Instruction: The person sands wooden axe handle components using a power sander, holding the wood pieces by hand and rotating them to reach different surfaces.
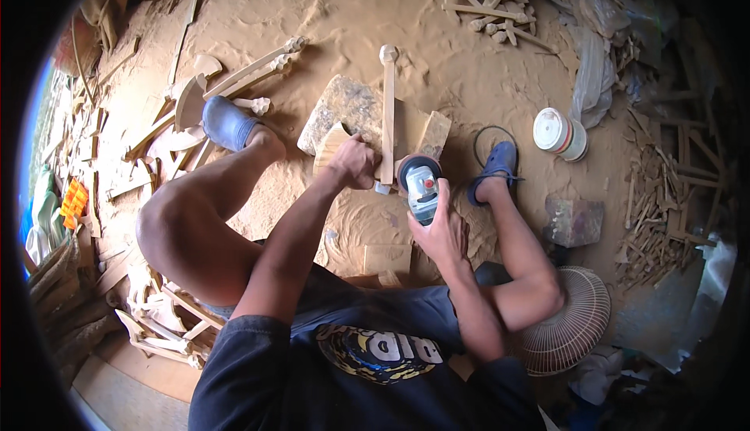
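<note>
My left hand (357, 163) is closed around a pale carved wooden piece. On one side of the fist shows its flared, striped blade-like part (331, 146). On the other side a long straight shaft (388, 110) with a knobbed end points away from me; the fist hides whether the two are joined. My right hand (442, 232) grips an angle grinder (423, 193) with a round dark disc, held close to the shaft's near end. Beneath the work lie a rough stone block (344, 103) and a wooden block (434, 135).
Sawdust covers the ground. Similar carved shafts (251, 71) lie beyond my left foot, with others heaped at the far right (492, 9). A white-lidded tub (558, 134) lies beyond my right foot. Near my right knee are a fan's wire guard (566, 321) and a stained block (574, 221).
</note>
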Demonstrator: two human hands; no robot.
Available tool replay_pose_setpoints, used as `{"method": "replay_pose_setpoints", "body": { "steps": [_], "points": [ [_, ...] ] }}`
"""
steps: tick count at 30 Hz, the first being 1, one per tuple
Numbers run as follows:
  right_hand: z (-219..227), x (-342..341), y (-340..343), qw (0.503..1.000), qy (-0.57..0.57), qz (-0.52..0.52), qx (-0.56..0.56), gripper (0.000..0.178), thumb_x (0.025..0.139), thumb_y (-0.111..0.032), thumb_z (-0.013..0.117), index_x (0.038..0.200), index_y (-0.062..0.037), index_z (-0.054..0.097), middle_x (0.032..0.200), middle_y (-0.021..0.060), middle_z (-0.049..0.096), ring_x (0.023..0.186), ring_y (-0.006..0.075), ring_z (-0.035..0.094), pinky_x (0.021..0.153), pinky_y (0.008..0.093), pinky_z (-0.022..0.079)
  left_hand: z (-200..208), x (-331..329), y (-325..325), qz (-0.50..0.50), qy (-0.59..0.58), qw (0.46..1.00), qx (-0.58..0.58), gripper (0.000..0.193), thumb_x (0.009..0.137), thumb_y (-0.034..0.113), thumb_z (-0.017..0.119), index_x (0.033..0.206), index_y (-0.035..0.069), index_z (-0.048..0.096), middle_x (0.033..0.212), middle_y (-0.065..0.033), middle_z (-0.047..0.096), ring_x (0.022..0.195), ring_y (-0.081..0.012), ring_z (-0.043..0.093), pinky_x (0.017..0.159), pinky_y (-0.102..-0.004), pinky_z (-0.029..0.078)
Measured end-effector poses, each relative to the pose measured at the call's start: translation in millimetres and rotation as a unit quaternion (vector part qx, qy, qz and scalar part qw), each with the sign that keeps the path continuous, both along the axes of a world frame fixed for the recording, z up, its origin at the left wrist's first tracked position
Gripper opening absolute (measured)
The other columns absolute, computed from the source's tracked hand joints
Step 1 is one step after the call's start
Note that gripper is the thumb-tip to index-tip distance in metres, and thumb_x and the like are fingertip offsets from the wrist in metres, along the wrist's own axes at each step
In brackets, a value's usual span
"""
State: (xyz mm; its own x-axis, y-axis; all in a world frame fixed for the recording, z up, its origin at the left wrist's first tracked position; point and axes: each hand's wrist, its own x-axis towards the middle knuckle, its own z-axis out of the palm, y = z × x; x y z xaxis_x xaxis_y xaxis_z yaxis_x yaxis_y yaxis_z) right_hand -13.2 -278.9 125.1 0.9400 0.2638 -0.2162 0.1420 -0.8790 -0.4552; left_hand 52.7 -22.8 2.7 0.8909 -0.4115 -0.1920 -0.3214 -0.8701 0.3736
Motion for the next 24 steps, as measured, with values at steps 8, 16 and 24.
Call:
{"method": "replay_pose_setpoints", "body": {
  "steps": [8, 16, 24],
  "points": [
    [0, 14, 1, 0.999, -0.031, -0.034, -0.002, 0.096, 0.083, -0.031, 0.081, 0.158, -0.0093, 0.026, 0.105, 0.0334, 0.071, 0.090, 0.0531, 0.069, 0.077, 0.0604, 0.055, -4, -1, 7, 0.003, 0.020, 0.999, -0.028, 0.011, 0.056, 0.017, 0.062, 0.065, 0.014, 0.057, 0.059, -0.0103, 0.061, 0.066, -0.0348, 0.063, 0.091, -0.0388, 0.044],
    [-6, 45, -11, 0.996, -0.070, -0.049, 0.020, 0.097, 0.082, -0.030, 0.082, 0.158, -0.0078, 0.025, 0.104, 0.0337, 0.071, 0.090, 0.0519, 0.070, 0.076, 0.0596, 0.055, -4, 0, 6, 0.005, -0.004, 0.999, -0.043, 0.013, 0.055, 0.017, 0.062, 0.065, 0.014, 0.056, 0.059, -0.0113, 0.061, 0.064, -0.0350, 0.062, 0.089, -0.0385, 0.043],
    [27, 91, -17, 0.983, 0.046, -0.075, 0.161, 0.099, 0.081, -0.032, 0.086, 0.152, 0.0066, 0.029, 0.135, 0.0295, 0.058, 0.121, 0.0351, 0.063, 0.103, 0.0428, 0.050, -9, -3, 9, -0.010, 0.011, 1.000, -0.017, 0.009, 0.056, 0.019, 0.062, 0.063, 0.016, 0.058, 0.060, -0.0097, 0.063, 0.063, -0.0332, 0.063, 0.089, -0.0370, 0.043]
  ]
}}
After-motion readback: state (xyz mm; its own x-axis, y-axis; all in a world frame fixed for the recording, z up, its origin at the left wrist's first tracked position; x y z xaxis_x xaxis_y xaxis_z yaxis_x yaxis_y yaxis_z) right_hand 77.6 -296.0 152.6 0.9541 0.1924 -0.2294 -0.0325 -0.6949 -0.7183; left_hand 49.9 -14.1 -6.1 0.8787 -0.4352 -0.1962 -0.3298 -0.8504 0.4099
